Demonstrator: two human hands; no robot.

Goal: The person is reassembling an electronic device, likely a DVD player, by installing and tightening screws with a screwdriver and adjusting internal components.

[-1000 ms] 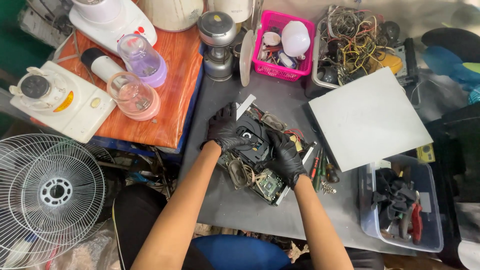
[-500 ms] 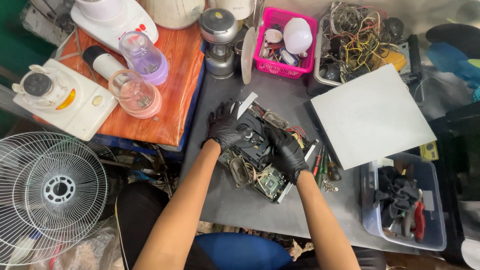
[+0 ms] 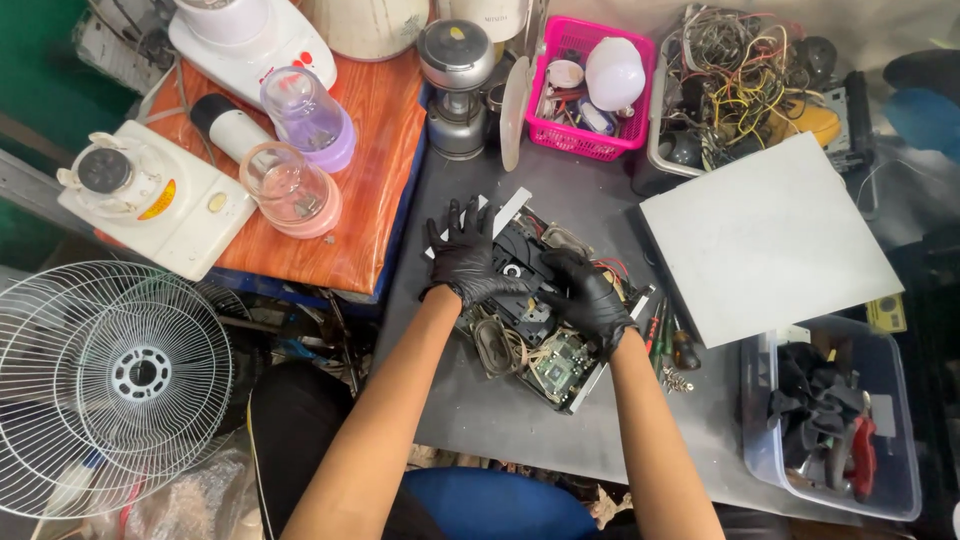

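Both my hands wear black gloves and rest on an opened electronic device (image 3: pixel 545 345) lying on the grey table (image 3: pixel 470 430). Inside it I see a black disc-drive block (image 3: pixel 522 270), a green circuit board (image 3: pixel 560 362), a small oval speaker (image 3: pixel 494 346) and loose wires. My left hand (image 3: pixel 462 255) lies over the upper left corner of the drive block, fingers spread. The fingers of my right hand (image 3: pixel 590 295) curl on the drive block's right side. How firmly either hand holds the block is unclear.
A flat grey metal cover (image 3: pixel 765 235) lies to the right. Behind it are a pink basket (image 3: pixel 590 90) and a tray of tangled wires (image 3: pixel 740 75). A clear bin with tools (image 3: pixel 830 420) sits at lower right. Blender parts stand on an orange board (image 3: pixel 350 180); a fan grille (image 3: pixel 110 380) is at left.
My hands stay on the drive block; the right one has shifted slightly along it. The view has moved a little.
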